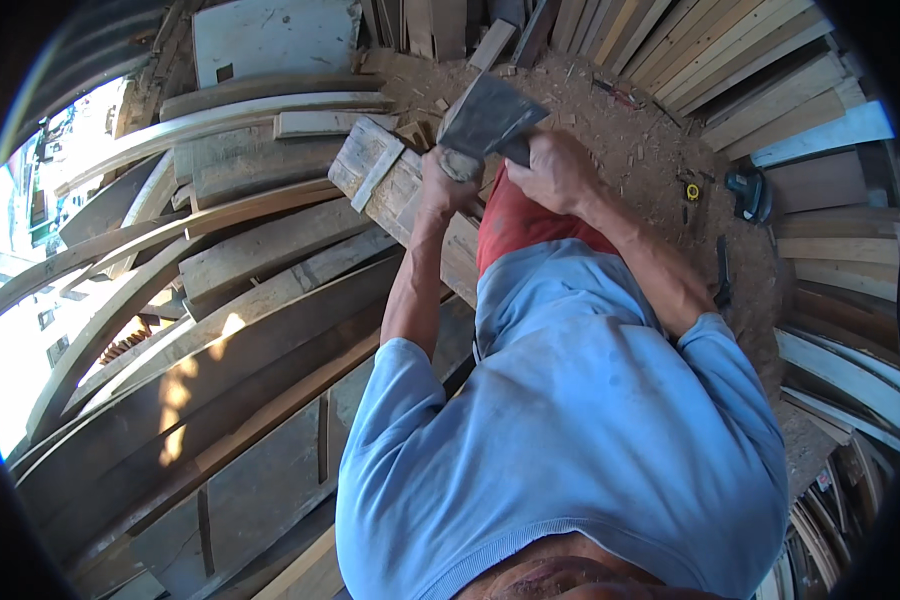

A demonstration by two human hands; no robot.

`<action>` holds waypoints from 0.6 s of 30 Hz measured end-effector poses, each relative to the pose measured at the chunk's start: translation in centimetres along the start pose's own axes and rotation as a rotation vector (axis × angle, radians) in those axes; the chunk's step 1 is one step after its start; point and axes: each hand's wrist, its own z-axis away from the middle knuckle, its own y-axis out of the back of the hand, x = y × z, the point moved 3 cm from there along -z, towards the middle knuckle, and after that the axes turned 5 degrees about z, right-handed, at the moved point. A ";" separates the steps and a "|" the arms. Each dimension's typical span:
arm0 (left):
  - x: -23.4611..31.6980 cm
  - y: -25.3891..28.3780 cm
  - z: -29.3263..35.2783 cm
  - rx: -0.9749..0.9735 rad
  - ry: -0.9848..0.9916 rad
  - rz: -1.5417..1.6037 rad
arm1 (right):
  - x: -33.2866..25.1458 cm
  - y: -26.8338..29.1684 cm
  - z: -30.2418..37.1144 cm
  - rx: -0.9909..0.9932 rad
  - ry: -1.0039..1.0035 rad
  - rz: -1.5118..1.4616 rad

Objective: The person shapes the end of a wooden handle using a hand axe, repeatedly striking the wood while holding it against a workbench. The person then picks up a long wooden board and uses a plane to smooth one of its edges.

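My right hand [558,172] is closed round the dark handle of a broad, flat grey blade [495,115]. The blade lies tilted in front of me, its wide face toward the view; the tool's exact kind does not show. My left hand [448,186] is closed just below the blade's left side, on something pale and rounded that I cannot make out. Under my left forearm runs a worn wooden bench board [412,205] with a short batten [378,174] across its far end. Both hands are close together above my red shorts [530,222].
Long planks [270,290] are stacked at my left, and more boards [720,50] line the far right. On the dusty, chip-strewn floor [630,150] lie a yellow tape measure [692,192], a teal power tool [750,195] and a dark slender tool [722,272].
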 end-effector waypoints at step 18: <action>2.0 2.7 0.4 0.161 0.160 0.201 | -3.5 9.0 1.7 0.344 0.168 -0.487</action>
